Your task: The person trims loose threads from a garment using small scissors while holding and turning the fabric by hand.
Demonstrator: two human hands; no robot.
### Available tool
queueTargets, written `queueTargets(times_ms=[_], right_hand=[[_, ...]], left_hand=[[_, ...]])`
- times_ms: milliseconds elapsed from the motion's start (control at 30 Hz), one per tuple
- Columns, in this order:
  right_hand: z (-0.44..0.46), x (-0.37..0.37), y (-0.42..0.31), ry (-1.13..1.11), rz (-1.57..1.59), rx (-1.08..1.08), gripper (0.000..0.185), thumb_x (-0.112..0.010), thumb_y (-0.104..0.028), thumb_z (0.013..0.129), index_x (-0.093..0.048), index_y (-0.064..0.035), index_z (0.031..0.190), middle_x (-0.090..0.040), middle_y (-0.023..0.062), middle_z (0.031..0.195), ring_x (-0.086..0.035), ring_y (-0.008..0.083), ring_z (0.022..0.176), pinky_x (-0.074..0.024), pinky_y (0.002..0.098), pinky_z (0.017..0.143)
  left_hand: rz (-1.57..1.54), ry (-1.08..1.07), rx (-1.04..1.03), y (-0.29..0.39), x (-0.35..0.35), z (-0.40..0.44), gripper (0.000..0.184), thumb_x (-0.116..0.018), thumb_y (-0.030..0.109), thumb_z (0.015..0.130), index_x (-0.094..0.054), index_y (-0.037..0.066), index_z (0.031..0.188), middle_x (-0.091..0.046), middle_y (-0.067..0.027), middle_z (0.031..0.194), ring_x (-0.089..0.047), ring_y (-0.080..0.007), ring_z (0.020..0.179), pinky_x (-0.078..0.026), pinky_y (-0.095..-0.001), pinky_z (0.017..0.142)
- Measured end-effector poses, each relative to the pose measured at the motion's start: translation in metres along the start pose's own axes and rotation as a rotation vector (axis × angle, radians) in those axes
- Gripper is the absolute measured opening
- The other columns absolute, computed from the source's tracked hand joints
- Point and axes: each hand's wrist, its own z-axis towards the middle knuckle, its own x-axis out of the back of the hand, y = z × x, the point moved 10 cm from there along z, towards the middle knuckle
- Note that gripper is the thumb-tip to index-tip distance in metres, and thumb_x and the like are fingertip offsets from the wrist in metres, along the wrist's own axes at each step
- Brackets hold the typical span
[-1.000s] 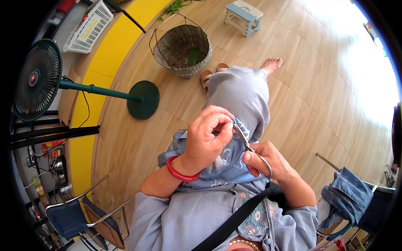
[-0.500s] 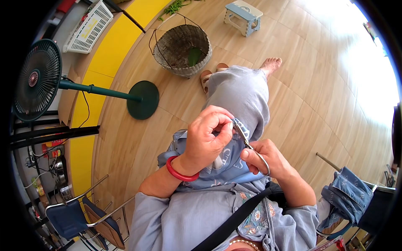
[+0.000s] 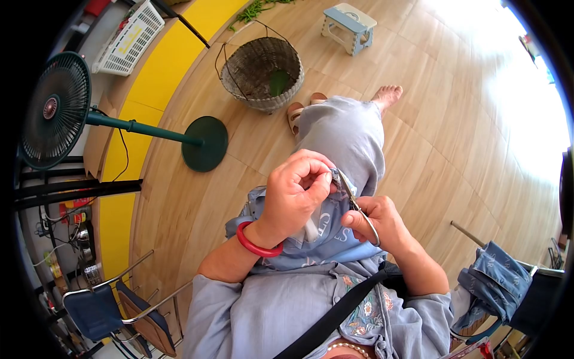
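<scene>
My left hand [image 3: 299, 185], with a red bangle [image 3: 258, 240] at the wrist, pinches an edge of blue fabric with white lettering [image 3: 327, 230] above my lap. A pair of scissors [image 3: 356, 206] is gripped in my right hand [image 3: 378, 222], thumb and fingers at the handle loops. The blades point up and left, their tips beside the pinched edge near my left fingertips. Whether the blades touch the fabric I cannot tell. The rest of the fabric lies across my lap, partly hidden behind my left hand.
Ahead on the wooden floor stand a woven basket [image 3: 261, 72] with a green leaf inside and a small folding stool [image 3: 348, 27]. A green standing fan [image 3: 204, 143] is at the left. Chairs are at lower left [image 3: 95, 314] and lower right, the latter with blue lettered fabric [image 3: 493, 281] over it.
My right hand and the scissors have shifted slightly left, and the blades look closer together. My left hand keeps its pinch in nearly the same spot.
</scene>
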Motion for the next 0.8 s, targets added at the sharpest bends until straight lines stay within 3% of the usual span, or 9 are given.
queueTargets(times_ms=[167,200,300,333,367,433,600,667,800], right_hand=[[-0.001,0.010,-0.014,0.028,0.233,0.108,0.055,-0.067,-0.055,0.078,-0.056,-0.0029,0.064,-0.050,-0.0016,0.053,-0.043,0.0055,0.049,-0.0329,0.0225,0.043],[-0.002,0.015,-0.016,0.062,0.217,0.105,0.045,-0.073,-0.044,0.078,-0.056,-0.0034,0.065,-0.050,-0.0020,0.053,-0.044,0.0049,0.049,-0.0333,0.0220,0.043],[0.000,0.033,-0.027,0.246,0.103,0.250,0.036,-0.079,-0.031,0.075,-0.056,-0.0044,0.065,-0.051,-0.0016,0.052,-0.046,0.0044,0.048,-0.0333,0.0220,0.042],[-0.002,0.038,-0.031,0.283,0.075,0.245,0.025,-0.080,-0.016,0.071,-0.057,-0.0044,0.072,-0.057,0.0004,0.057,-0.051,0.0076,0.051,-0.0382,0.0236,0.046],[0.002,0.037,-0.034,0.284,0.074,0.244,0.025,-0.080,-0.016,0.071,-0.057,-0.0044,0.072,-0.057,0.0004,0.057,-0.051,0.0076,0.051,-0.0382,0.0236,0.046],[-0.013,0.042,-0.080,0.452,-0.140,0.669,0.023,-0.077,-0.011,0.071,-0.057,-0.0041,0.080,-0.063,0.0020,0.066,-0.056,0.0117,0.057,-0.0427,0.0257,0.053],[0.002,0.034,-0.079,0.409,-0.068,0.588,0.022,-0.073,-0.006,0.071,-0.053,-0.0038,0.080,-0.065,0.0055,0.071,-0.059,0.0149,0.060,-0.0460,0.0278,0.059],[0.008,0.032,-0.077,0.404,-0.148,0.480,0.018,-0.069,-0.005,0.073,-0.053,-0.0032,0.079,-0.063,0.0071,0.068,-0.057,0.0138,0.059,-0.0461,0.0265,0.060],[0.016,0.034,-0.069,0.355,-0.002,0.437,0.015,-0.066,-0.004,0.075,-0.052,-0.0029,0.078,-0.061,0.0049,0.067,-0.055,0.0094,0.060,-0.0452,0.0244,0.060]], left_hand=[[-0.105,-0.018,0.066,-0.005,0.000,0.001,0.006,-0.052,-0.005,0.087,-0.058,-0.006,0.084,-0.056,-0.0098,0.101,-0.062,-0.0125,0.078,-0.055,-0.0248,0.072],[-0.105,-0.016,0.065,-0.005,0.000,0.000,0.006,-0.052,-0.005,0.087,-0.058,-0.006,0.084,-0.056,-0.0098,0.101,-0.062,-0.0125,0.078,-0.055,-0.0248,0.072],[-0.056,-0.033,0.055,-0.004,-0.001,0.000,0.006,-0.053,-0.006,0.086,-0.058,-0.006,0.084,-0.056,-0.0097,0.102,-0.062,-0.0123,0.078,-0.054,-0.0244,0.072],[-0.027,-0.031,0.051,-0.003,-0.001,-0.001,0.005,-0.053,-0.006,0.086,-0.058,-0.006,0.084,-0.056,-0.0096,0.103,-0.062,-0.0119,0.079,-0.054,-0.0240,0.072],[0.003,-0.029,0.047,-0.003,-0.001,-0.001,0.005,-0.053,-0.006,0.086,-0.058,-0.006,0.084,-0.055,-0.0095,0.103,-0.061,-0.0115,0.079,-0.054,-0.0236,0.071],[0.045,-0.029,0.036,-0.003,-0.001,-0.002,0.005,-0.054,-0.006,0.086,-0.058,-0.006,0.084,-0.055,-0.0092,0.104,-0.061,-0.0108,0.079,-0.053,-0.0230,0.071],[0.179,-0.032,-0.054,0.002,-0.004,-0.002,0.004,-0.055,-0.006,0.085,-0.059,-0.005,0.083,-0.055,-0.0083,0.104,-0.060,-0.0091,0.077,-0.052,-0.0217,0.069],[0.182,0.033,-0.141,0.009,-0.001,-0.002,0.003,-0.059,-0.004,0.080,-0.058,-0.003,0.078,-0.058,-0.0074,0.095,-0.055,-0.0062,0.064,-0.047,-0.0201,0.056],[0.163,0.007,-0.086,0.004,-0.001,-0.002,0.003,-0.058,-0.005,0.080,-0.058,-0.003,0.078,-0.058,-0.0067,0.095,-0.054,-0.0053,0.065,-0.046,-0.0200,0.056]])
